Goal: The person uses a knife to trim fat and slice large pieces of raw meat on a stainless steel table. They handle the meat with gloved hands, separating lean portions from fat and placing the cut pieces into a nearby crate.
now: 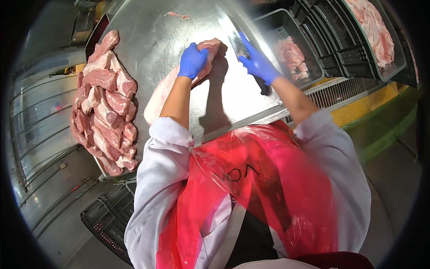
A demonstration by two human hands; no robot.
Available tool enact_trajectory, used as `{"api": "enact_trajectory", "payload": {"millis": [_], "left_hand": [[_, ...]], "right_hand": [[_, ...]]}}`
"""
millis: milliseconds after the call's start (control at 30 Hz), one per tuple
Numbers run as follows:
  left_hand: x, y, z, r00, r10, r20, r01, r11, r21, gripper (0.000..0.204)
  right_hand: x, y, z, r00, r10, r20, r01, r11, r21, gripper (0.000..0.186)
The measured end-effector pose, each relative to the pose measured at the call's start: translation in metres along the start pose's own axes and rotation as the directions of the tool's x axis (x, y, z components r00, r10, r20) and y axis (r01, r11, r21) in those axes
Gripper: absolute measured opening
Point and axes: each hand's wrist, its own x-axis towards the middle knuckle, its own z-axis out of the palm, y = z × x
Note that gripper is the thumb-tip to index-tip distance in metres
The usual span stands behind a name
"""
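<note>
Head: gloved left hand (193, 61) on long, smooth meat (164, 89).

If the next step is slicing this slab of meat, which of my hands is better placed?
Likely your right hand: it holds the knife, right of the slab of meat. Your left hand is on the slab, better suited to steadying it.

The steel table (256, 104) was strongly lit, its surface partly washed out by white glare and crossed by 1 dark shadow. The knife blade (232, 36) was blurred. The floor (389, 197) was left dimmer. Straight edges were bent toward the rim, where the view was ringed by black.
</note>
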Motion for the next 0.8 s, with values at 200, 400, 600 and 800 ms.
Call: {"api": "enact_trajectory", "payload": {"millis": [200, 400, 600, 800], "left_hand": [[-0.010, 0.001, 0.002, 0.996, -0.064, -0.056, 0.053, 0.983, -0.174, 0.049], [-0.032, 0.040, -0.009, 0.991, -0.058, -0.122, 0.054, 0.998, -0.039, 0.048], [-0.017, 0.034, -0.020, 0.949, -0.146, -0.279, 0.091, 0.975, -0.201, 0.048], [-0.030, 0.021, -0.005, 0.837, -0.059, -0.544, -0.242, 0.851, -0.465, 0.033]], "right_hand": [[0.023, -0.028, 0.019, 0.950, 0.096, 0.296, -0.045, 0.984, -0.173, 0.081], [-0.018, -0.031, 0.019, 0.897, 0.196, 0.397, -0.200, 0.979, -0.031, 0.081], [0.018, -0.035, 0.058, 0.919, 0.150, 0.363, -0.181, 0.982, 0.051, 0.080], [0.000, -0.043, 0.076, 0.899, 0.180, 0.398, -0.203, 0.979, 0.017, 0.066]]}}
